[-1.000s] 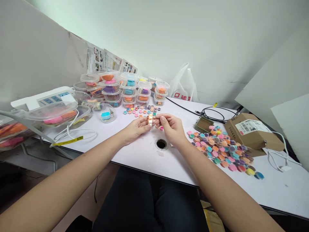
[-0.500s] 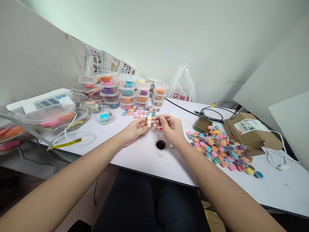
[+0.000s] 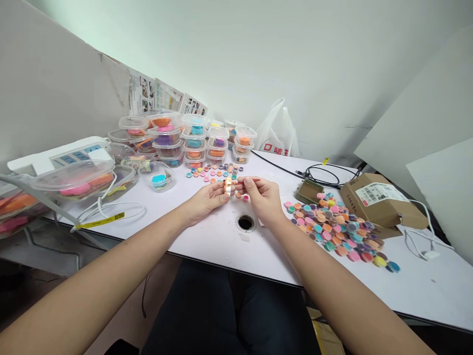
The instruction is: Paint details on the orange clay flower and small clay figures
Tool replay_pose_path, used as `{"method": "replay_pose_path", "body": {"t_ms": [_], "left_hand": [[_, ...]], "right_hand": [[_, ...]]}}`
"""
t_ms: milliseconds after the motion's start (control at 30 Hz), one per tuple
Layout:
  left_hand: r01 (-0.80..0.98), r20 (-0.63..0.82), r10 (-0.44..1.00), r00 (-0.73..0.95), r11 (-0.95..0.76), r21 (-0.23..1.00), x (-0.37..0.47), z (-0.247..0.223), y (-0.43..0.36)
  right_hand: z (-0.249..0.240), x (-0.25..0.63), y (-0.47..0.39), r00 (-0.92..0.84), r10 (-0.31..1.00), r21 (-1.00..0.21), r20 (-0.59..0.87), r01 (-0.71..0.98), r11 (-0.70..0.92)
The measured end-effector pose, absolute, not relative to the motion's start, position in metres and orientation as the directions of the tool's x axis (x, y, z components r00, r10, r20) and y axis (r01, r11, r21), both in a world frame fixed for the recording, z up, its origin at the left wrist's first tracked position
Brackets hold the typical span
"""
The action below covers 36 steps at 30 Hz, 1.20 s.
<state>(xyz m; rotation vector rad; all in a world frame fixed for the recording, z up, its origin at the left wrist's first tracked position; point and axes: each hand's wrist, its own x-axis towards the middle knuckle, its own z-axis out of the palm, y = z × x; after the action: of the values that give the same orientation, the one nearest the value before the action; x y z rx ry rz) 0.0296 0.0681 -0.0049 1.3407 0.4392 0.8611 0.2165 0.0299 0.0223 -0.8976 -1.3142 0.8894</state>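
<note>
- Small white-and-orange piece (image 3: 228,188): I have it in the left hand (image 3: 207,202), pinched narrowly between thumb and fingers, over the table (image 3: 218,236).
- Right hand (image 3: 265,197): just beside the left, closed on a thin red stick (image 3: 242,183) that points across at the piece.
- Change: compared with a second ago, the stick shows more plainly on my feed, and its end now seems to lie over the piece; I cannot tell whether they touch. Otherwise the hands have barely shifted.
- Meaning, as I judge it: the left is steadying while the right guides the stick closely.
- Around the grip: small coloured pots (image 3: 207,173) just beyond, a larger coloured heap (image 3: 332,224) to its right, a round hole (image 3: 246,223) on the near side, stacked clear tubs (image 3: 194,137) beyond and left.
</note>
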Motion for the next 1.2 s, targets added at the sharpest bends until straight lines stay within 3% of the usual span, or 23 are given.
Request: {"method": "replay_pose_path", "body": {"t_ms": [600, 800, 967, 1200], "left_hand": [[-0.279, 0.194, 0.765, 0.614, -0.020, 0.960, 0.0294, -0.0064, 0.0685], [-0.273, 0.197, 0.748, 0.634, -0.021, 0.962, 0.0297, -0.0044, 0.0675], [-0.266, 0.167, 0.785, 0.597, -0.003, 0.964, 0.0293, -0.0058, 0.0679], [-0.291, 0.215, 0.748, 0.627, -0.031, 0.956, 0.0292, -0.0071, 0.0686]], "right_hand": [[0.0231, 0.2159, 0.0316, 0.134, 0.912, -0.920, 0.387, -0.007, 0.392], [0.0239, 0.2139, 0.0315, 0.071, 0.915, -0.916, 0.398, -0.023, 0.401], [0.0254, 0.2165, 0.0325, 0.155, 0.905, -0.914, 0.395, -0.031, 0.404], [0.0277, 0.2139, 0.0333, 0.079, 0.919, -0.919, 0.386, -0.060, 0.391]]}}
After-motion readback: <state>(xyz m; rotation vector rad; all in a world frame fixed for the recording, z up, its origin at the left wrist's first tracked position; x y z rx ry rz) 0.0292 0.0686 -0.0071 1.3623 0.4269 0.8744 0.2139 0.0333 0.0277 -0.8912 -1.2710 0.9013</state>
